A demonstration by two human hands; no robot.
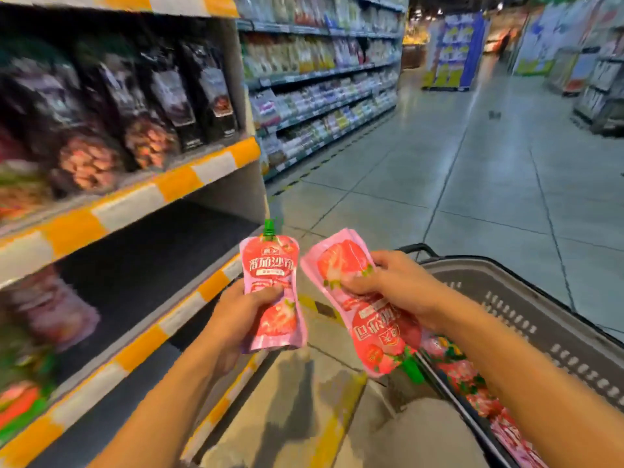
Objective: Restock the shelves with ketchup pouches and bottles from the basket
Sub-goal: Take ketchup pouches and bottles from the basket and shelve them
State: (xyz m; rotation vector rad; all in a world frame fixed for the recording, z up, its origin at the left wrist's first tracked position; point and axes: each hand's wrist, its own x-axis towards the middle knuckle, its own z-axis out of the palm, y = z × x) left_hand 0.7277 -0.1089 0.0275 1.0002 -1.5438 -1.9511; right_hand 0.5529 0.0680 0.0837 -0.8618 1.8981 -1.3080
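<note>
My left hand [236, 315] grips an upright pink ketchup pouch [273, 265] with a green cap on top. An upside-down ketchup pouch [378, 336], its green cap pointing down, is held in my right hand [395, 285]. Both pouches are in mid-air between the shelf and the grey basket [526, 312]. More red and pink pouches [472, 376] lie inside the basket at the lower right. The dark middle shelf [141, 275] on the left has bare space near its front, with blurred pouches [50, 309] farther left.
The upper shelf holds dark snack bags [162, 96] behind an orange-and-white edge strip [141, 201]. A tiled aisle [472, 163] runs ahead, lined by long stocked shelves [324, 79]. A blue display stand [456, 52] is at the far end.
</note>
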